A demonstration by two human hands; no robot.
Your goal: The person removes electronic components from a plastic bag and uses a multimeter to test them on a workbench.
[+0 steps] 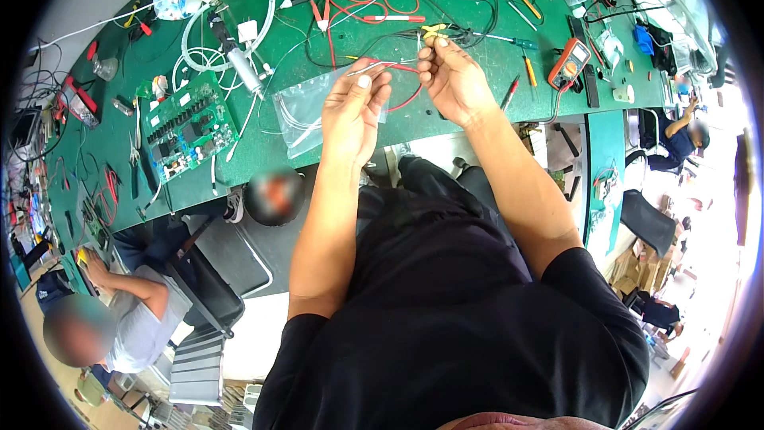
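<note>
Above the front edge of the green workbench (469,107), both my hands are raised close together. My left hand (350,107) pinches a thin silvery strand (383,65) between thumb and fingertips. It stretches across toward my right hand (458,84), whose thumb and forefinger are also pressed together. What exactly the right fingers grip is too small to make out; a small yellow piece (434,30) shows right at their tips. Below my left hand lies a clear plastic bag (290,107) with pale cables in it. A red wire (410,102) runs behind both hands.
Left on the bench are a green circuit board (191,127), a silver cylindrical tool (243,72) and pliers (135,161). To the right lie an orange multimeter (569,64) and a screwdriver (528,68). Tangled test leads (386,18) cover the back. A person (147,310) sits at left.
</note>
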